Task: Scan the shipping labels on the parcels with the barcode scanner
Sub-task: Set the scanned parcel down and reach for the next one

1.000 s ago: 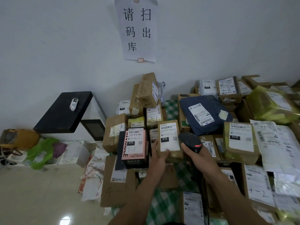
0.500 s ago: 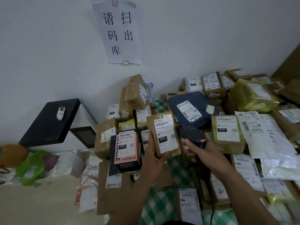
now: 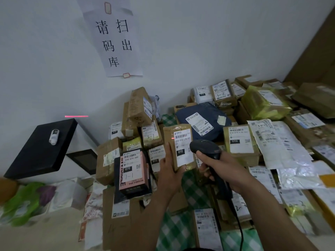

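Head view: the left hand (image 3: 169, 171) grips a small brown parcel (image 3: 168, 134) by its lower left side, fingers up along the edge and thumb on the front by the foot of the label (image 3: 183, 151). It holds the parcel upright above the pile (image 3: 239, 142), label towards the camera. The right hand (image 3: 223, 171) is wrapped round the handle of the scanner (image 3: 204, 147), index finger lying forward; the trigger itself is hidden. The scanner's head sits just in front of the label's right edge and covers part of it. Its cable (image 3: 239, 223) trails down over the checked cloth (image 3: 192, 183).

A red line (image 3: 76, 116) shows on the wall (image 3: 199, 51) far to the left, above the black box (image 3: 41, 151), and a red glint sits at the left end of the barcode (image 3: 181, 136).

The step in hand looks to be the scan of this one parcel — the beam is on, but it seems to spill past the left edge. Whether it has read cannot be told. The next move likely calls for squaring the beam across the whole barcode — turning the scanner a little or drawing it back. Then this parcel can be set aside and another taken from the many lying around.
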Demonstrator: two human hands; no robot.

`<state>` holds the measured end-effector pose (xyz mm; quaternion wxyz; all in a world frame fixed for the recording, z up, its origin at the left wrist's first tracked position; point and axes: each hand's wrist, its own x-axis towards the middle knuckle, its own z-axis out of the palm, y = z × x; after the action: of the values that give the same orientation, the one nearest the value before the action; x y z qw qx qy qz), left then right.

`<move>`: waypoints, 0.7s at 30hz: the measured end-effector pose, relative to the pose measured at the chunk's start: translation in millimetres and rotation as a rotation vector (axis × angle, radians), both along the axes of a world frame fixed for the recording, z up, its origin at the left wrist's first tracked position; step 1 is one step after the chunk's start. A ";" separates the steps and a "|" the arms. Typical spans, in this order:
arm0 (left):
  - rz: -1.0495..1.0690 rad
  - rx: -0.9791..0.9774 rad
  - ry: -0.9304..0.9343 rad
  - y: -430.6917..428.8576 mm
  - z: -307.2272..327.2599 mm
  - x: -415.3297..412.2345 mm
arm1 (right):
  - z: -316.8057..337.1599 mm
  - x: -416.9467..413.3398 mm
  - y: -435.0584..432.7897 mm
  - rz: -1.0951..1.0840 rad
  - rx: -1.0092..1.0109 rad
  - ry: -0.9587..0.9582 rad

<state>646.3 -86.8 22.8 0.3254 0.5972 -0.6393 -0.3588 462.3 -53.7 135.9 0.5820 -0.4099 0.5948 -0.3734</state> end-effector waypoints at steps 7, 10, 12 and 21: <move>0.054 0.034 0.002 3.4 -0.9 -2.3 | 1.7 -2.1 2.4 0.007 0.013 0.005; 0.049 0.016 0.017 4.9 -1.5 -4.2 | 1.5 -1.8 2.4 0.013 0.006 -0.014; 0.043 0.001 0.020 5.5 -2.9 -4.4 | 1.9 -2.2 2.5 0.016 0.000 -0.020; -0.055 0.127 0.371 46.2 -4.7 5.3 | -19.0 -14.3 14.8 -0.007 0.015 0.029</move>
<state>651.5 -40.6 18.1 0.3894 0.5224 -0.5606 -0.5111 448.0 -38.9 116.8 0.5750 -0.4087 0.6075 -0.3652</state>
